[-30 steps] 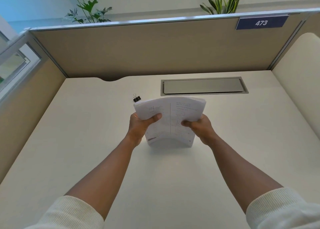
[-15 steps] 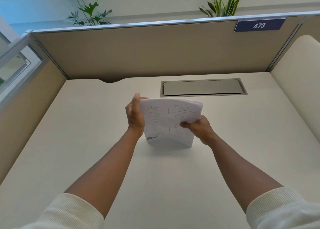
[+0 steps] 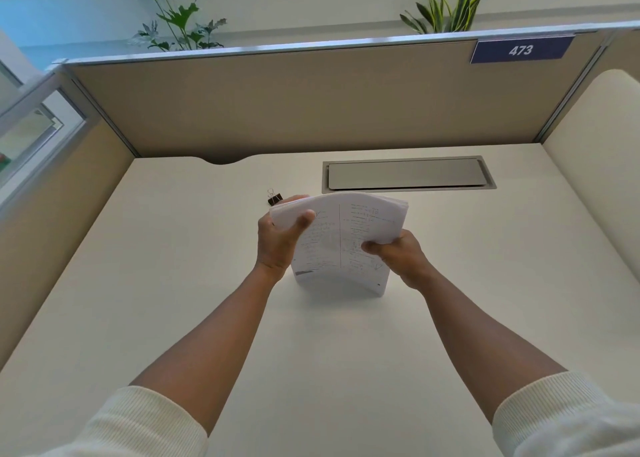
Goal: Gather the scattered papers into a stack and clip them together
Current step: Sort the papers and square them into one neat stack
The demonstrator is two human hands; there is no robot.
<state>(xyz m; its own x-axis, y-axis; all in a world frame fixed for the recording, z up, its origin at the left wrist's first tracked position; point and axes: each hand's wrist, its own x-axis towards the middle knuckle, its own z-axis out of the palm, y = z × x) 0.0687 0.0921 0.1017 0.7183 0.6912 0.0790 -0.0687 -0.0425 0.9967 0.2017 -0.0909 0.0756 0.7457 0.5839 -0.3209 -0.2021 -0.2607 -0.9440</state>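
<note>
Gripping the paper stack, both hands half-hide the binder clip.

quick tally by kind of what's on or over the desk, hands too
paper stack: 1, held upright on the desk
binder clip: 1
hands: 2, left hand and right hand
cable tray lid: 1
total: 5

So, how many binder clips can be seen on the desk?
1: the binder clip lies on the desk just behind the left hand; the paper stack may hide others.
</note>
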